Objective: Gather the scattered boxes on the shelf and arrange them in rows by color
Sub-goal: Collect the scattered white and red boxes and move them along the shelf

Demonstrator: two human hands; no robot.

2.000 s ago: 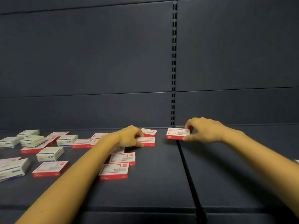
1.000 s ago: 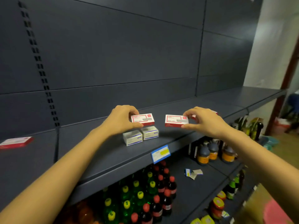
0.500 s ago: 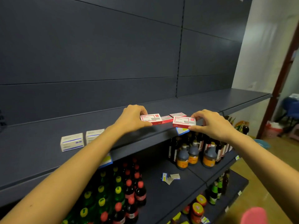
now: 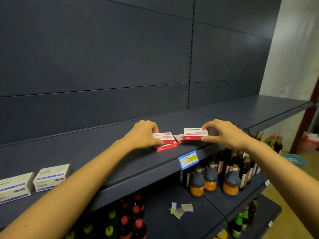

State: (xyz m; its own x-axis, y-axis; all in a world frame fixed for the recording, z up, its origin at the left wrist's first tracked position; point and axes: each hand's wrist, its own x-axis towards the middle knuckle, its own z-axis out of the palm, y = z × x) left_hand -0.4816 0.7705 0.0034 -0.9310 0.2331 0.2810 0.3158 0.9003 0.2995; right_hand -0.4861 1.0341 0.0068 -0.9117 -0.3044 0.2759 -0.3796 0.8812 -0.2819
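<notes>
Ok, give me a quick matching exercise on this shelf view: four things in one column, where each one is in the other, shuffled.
Things:
1. white-and-blue boxes
2. blue price tag
3. dark bottles
4. red box at the right hand

Places:
A. on the lower shelf, right side
B. pinched between thumb and fingers
C. far left on the upper shelf
D. on the upper shelf's front edge

Pairs: 1-C, 2-D, 3-A, 4-B

- On the dark blue metal shelf (image 4: 103, 157) I see my left hand (image 4: 143, 133) gripping a top red-and-white cardboard box (image 4: 164, 137), stacked on a lower red-and-white box (image 4: 166, 147).
- Just right, my right hand (image 4: 224, 133) pinches a raised red-and-white box (image 4: 195, 134), partly covering a middle red-and-white box (image 4: 178, 138).
- Far left, near the front edge: two white-and-blue cardboard boxes (image 4: 51, 176) side by side.
</notes>
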